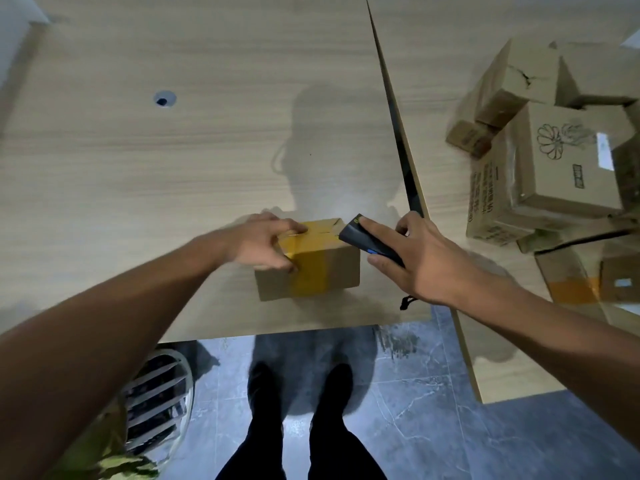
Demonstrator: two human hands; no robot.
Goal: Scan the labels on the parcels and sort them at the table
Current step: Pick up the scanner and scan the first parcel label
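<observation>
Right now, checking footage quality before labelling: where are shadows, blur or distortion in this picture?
Head view: the person's shadow darkens the table beyond the small parcel; the parcel pile at right is blurred, the scanner sharper; table edges bow from wide-angle distortion.

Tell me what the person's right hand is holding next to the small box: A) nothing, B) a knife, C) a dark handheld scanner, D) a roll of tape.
C: the right hand grips a dark scanner beside the small box, which the left hand holds on the table.
</observation>
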